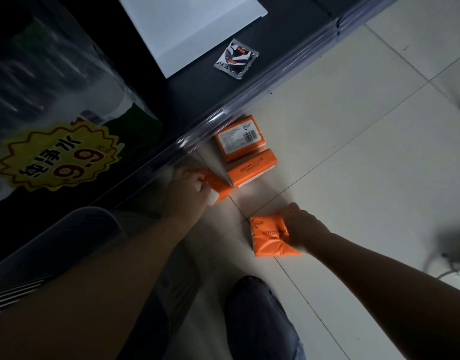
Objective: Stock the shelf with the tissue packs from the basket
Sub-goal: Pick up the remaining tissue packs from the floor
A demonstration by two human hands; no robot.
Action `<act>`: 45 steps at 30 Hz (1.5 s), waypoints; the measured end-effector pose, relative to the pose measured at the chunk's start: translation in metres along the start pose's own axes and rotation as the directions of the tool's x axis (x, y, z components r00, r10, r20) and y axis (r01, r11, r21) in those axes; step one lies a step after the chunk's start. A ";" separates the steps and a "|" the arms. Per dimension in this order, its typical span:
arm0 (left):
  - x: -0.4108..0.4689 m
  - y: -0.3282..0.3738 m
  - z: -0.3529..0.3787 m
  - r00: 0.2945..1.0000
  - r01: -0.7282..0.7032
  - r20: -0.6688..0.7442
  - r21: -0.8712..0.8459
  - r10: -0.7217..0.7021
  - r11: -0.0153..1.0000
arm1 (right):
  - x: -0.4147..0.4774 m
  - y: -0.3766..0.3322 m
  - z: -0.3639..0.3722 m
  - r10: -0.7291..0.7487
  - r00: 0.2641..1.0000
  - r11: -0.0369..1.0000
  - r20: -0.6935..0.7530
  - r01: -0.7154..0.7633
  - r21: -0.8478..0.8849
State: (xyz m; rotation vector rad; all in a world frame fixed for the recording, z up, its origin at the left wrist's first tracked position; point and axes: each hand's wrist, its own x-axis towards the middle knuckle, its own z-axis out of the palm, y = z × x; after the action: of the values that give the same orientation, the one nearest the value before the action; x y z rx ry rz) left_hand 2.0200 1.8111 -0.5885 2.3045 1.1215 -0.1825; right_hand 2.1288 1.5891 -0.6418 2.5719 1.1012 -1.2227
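My left grip (187, 189) and right grip (303, 226) are bare, as are both forearms (114, 276) to the frame edge. I wear faded blue-grey jeans (260, 323), creased at 6 o'clock, shadowed at 7 o'clock.

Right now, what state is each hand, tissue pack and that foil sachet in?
left hand, gripping left pack
left pack, held low beside shelf
right hand, gripping right pack
right pack, held, tilted, wrapper creased
barcode pack, lying on floor, barcode up
lettered pack, lying on floor beside barcode pack
foil sachet, lying on shelf
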 end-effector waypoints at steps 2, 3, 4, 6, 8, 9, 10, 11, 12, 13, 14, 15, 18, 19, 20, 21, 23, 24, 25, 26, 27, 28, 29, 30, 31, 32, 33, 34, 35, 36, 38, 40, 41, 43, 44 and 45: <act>0.003 0.000 0.001 0.994 0.098 -0.033 -0.068 -0.101 0.993 | -0.001 -0.001 0.001 0.014 1.000 1.000 -0.011 -0.014 0.019; 0.004 0.001 0.002 0.988 0.143 -0.045 -0.093 -0.148 0.985 | -0.002 -0.001 0.001 0.018 1.000 0.999 -0.015 -0.018 0.032; 0.005 0.001 0.002 0.978 0.193 -0.051 -0.128 -0.201 0.973 | -0.002 -0.001 0.001 0.020 1.000 0.999 -0.016 -0.019 0.045; 0.007 0.002 0.000 0.945 0.315 -0.027 -0.207 -0.327 0.926 | -0.002 0.001 0.001 0.009 1.000 0.998 -0.011 -0.009 0.058; 0.009 0.000 -0.002 0.917 0.397 0.038 -0.185 -0.398 0.899 | -0.003 0.003 0.001 -0.003 1.000 0.997 -0.003 0.003 0.074; 0.009 -0.002 -0.001 0.908 0.420 0.078 -0.144 -0.413 0.896 | -0.004 0.004 0.001 -0.008 1.000 0.996 -0.002 0.008 0.085; 0.010 -0.004 -0.002 0.896 0.442 0.106 -0.128 -0.431 0.888 | -0.005 0.005 0.000 -0.014 1.000 0.995 -0.003 0.014 0.095; 0.010 -0.006 -0.002 0.877 0.479 0.127 -0.150 -0.463 0.865 | -0.005 0.007 0.000 -0.017 1.000 0.994 -0.004 0.018 0.107; 0.009 -0.009 -0.001 0.854 0.520 0.151 -0.191 -0.498 0.833 | -0.005 0.008 0.000 -0.020 1.000 0.992 -0.004 0.020 0.121; 0.007 -0.011 0.000 0.830 0.557 0.171 -0.242 -0.531 0.794 | -0.007 0.009 0.000 -0.023 1.000 0.991 -0.002 0.023 0.135; 0.004 -0.013 0.001 0.811 0.586 0.195 -0.283 -0.552 0.760 | -0.008 0.009 -0.001 -0.025 1.000 0.988 0.004 0.024 0.150; 0.003 -0.015 0.003 0.794 0.608 0.219 -0.322 -0.568 0.726 | -0.008 0.010 -0.002 -0.025 1.000 0.985 0.013 0.023 0.169; -0.003 -0.016 0.003 0.757 0.642 0.267 -0.469 -0.596 0.606 | -0.011 0.009 -0.009 -0.037 0.999 0.971 0.028 0.029 0.235; -0.005 -0.016 0.001 0.744 0.652 0.294 -0.515 -0.600 0.556 | -0.012 0.010 -0.013 -0.041 0.999 0.963 0.019 0.035 0.266; -0.008 -0.014 -0.002 0.735 0.659 0.327 -0.553 -0.594 0.511 | -0.013 0.010 -0.017 -0.047 0.999 0.952 0.007 0.042 0.302; -0.010 -0.012 -0.005 0.729 0.662 0.357 -0.584 -0.584 0.469 | -0.014 0.010 -0.022 -0.056 0.998 0.939 -0.003 0.054 0.338; -0.013 -0.010 -0.011 0.736 0.648 0.384 -0.639 -0.557 0.415 | -0.016 0.009 -0.035 -0.084 0.996 0.919 -0.019 0.085 0.385; -0.014 -0.010 -0.015 0.744 0.636 0.382 -0.658 -0.549 0.404 | -0.016 0.008 -0.043 -0.105 0.994 0.915 -0.026 0.107 0.389; -0.015 -0.010 -0.019 0.752 0.626 0.382 -0.671 -0.538 0.398 | -0.016 0.006 -0.050 -0.129 0.991 0.910 -0.034 0.132 0.392; -0.016 -0.010 -0.022 0.758 0.620 0.389 -0.679 -0.523 0.394 | -0.016 0.004 -0.059 -0.153 0.987 0.903 -0.044 0.157 0.399; -0.017 -0.010 -0.025 0.766 0.616 0.402 -0.684 -0.502 0.392 | -0.017 0.001 -0.067 -0.176 0.983 0.893 -0.055 0.183 0.412; -0.018 -0.010 -0.028 0.773 0.611 0.416 -0.690 -0.479 0.387 | -0.017 -0.003 -0.076 -0.200 0.977 0.879 -0.068 0.210 0.428; -0.018 -0.011 -0.030 0.780 0.605 0.426 -0.700 -0.458 0.380 | -0.018 -0.007 -0.084 -0.225 0.971 0.863 -0.083 0.238 0.445; -0.019 -0.011 -0.032 0.792 0.594 0.431 -0.710 -0.433 0.379 | -0.018 -0.012 -0.091 -0.251 0.963 0.847 -0.096 0.266 0.460; -0.019 -0.012 -0.034 0.806 0.579 0.432 -0.719 -0.405 0.384 | -0.018 -0.017 -0.098 -0.276 0.955 0.833 -0.107 0.293 0.469; -0.019 -0.013 -0.035 0.820 0.563 0.435 -0.727 -0.371 0.393 | -0.019 -0.022 -0.105 -0.301 0.946 0.823 -0.116 0.320 0.469; -0.019 -0.015 -0.037 0.832 0.550 0.441 -0.735 -0.337 0.396 | -0.018 -0.026 -0.111 -0.328 0.937 0.816 -0.124 0.347 0.463; -0.019 -0.015 -0.040 0.841 0.539 0.447 -0.743 -0.305 0.397 | -0.018 -0.031 -0.116 -0.352 0.927 0.810 -0.128 0.370 0.455; -0.018 -0.016 -0.043 0.850 0.526 0.454 -0.753 -0.268 0.396 | -0.017 -0.035 -0.122 -0.371 0.920 0.802 -0.130 0.388 0.454; -0.017 -0.016 -0.047 0.857 0.515 0.461 -0.760 -0.229 0.397 | -0.016 -0.038 -0.127 -0.382 0.915 0.794 -0.132 0.398 0.460; -0.017 -0.011 -0.057 0.871 0.487 0.465 -0.775 -0.159 0.403 | -0.015 -0.043 -0.136 -0.398 0.907 0.772 -0.137 0.412 0.484; -0.018 -0.005 -0.068 0.885 0.457 0.452 -0.791 -0.114 0.408 | -0.015 -0.047 -0.145 -0.418 0.898 0.743 -0.138 0.426 0.516; -0.018 -0.001 -0.073 0.892 0.443 0.439 -0.800 -0.107 0.405 | -0.015 -0.049 -0.148 -0.426 0.894 0.726 -0.141 0.431 0.536; -0.018 0.005 -0.082 0.911 0.405 0.404 -0.831 -0.086 0.381 | -0.016 -0.052 -0.155 -0.419 0.895 0.703 -0.153 0.426 0.570; -0.019 0.007 -0.087 0.918 0.388 0.389 -0.848 -0.074 0.362 | -0.017 -0.055 -0.158 -0.404 0.902 0.690 -0.154 0.410 0.596; -0.021 0.011 -0.092 0.925 0.372 0.375 -0.861 -0.060 0.347 | -0.018 -0.057 -0.161 -0.387 0.910 0.665 -0.149 0.387 0.639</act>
State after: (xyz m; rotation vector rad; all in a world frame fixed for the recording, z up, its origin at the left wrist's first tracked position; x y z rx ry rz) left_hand 2.0039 1.8419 -0.4997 1.0321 0.9849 0.0421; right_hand 2.1879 1.6791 -0.5081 2.8816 1.4967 -2.0386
